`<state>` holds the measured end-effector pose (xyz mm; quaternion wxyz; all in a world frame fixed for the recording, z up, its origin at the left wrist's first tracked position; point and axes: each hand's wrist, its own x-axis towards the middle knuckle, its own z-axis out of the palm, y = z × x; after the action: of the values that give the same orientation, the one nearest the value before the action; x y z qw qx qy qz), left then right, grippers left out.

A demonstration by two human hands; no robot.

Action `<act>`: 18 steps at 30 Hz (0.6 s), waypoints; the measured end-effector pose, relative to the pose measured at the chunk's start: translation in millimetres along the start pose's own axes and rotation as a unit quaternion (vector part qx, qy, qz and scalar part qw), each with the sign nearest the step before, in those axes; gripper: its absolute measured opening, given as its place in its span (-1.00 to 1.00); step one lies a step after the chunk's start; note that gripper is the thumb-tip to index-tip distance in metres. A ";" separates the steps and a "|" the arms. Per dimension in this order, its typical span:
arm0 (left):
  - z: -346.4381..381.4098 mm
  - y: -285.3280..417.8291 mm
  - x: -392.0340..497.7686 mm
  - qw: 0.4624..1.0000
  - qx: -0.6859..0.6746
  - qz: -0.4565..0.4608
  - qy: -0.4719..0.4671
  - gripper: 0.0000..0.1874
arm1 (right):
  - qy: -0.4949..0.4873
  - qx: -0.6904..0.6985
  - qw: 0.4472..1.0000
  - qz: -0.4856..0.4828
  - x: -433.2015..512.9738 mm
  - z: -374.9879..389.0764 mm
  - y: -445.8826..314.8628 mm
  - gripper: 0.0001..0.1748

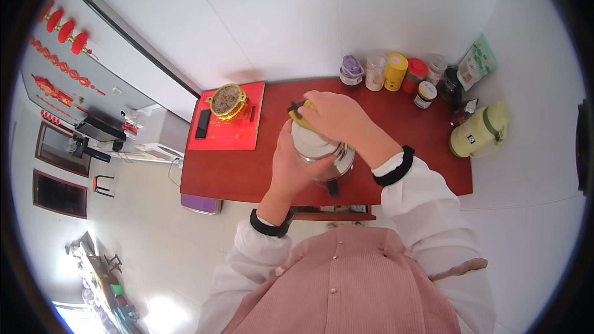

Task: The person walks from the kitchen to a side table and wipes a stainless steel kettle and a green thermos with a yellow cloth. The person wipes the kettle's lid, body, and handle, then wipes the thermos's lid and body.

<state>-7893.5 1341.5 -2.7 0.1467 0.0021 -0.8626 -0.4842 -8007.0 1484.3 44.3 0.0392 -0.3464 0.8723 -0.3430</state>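
Note:
My left hand (299, 162) curves around the side of a white round vessel (310, 141), with the thumb reaching over its front. My right hand (341, 113) grips a yellow and black piece (298, 112) at the vessel's far end. Whether that piece is part of the vessel or a separate item, I cannot tell. Beneath and nearer to me shows a shiny, silvery body (341, 162) with a black handle (333, 189) that points my way. My hands cover much of all this.
The red wooden table (227, 174) bears a gold incense pot (227, 102) and black phone (202, 124) on a red sheet (232, 143) at left. Several jars, including a yellow canister (396, 72), line the wall. A green thermos flask (480, 130) stands right. A drawer (334, 213) sticks out in front.

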 end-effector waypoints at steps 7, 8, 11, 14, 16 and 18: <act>1.8 1.8 -0.9 0.999 0.023 0.014 0.020 0.09 | 0.116 0.421 0.896 0.083 -16.9 48.6 64.7 -0.53; 1.7 3.3 -0.3 1.000 0.012 0.015 0.014 0.10 | 0.129 0.435 0.882 0.127 -28.3 60.2 73.3 -0.53; -0.6 10.3 0.5 1.000 0.002 0.016 0.002 0.11 | 0.244 0.221 0.943 0.044 -62.3 80.1 83.9 -0.57; -4.3 17.0 0.6 1.000 0.009 0.019 0.003 0.07 | 0.244 0.115 0.957 0.104 -100.1 75.8 61.7 -0.61; -5.7 19.3 0.3 0.999 -0.019 0.035 0.004 0.00 | 0.232 0.309 0.900 0.203 -114.5 56.9 37.7 -0.64; -5.5 20.1 0.1 0.999 -0.033 0.016 0.002 -0.04 | 0.290 0.546 0.765 0.181 -108.1 35.4 11.7 -0.71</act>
<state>-7889.4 1347.6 16.8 0.1562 -0.0156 -0.8459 -0.5097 -7921.1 1538.5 -8.3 0.0284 0.0134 0.5536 -0.8322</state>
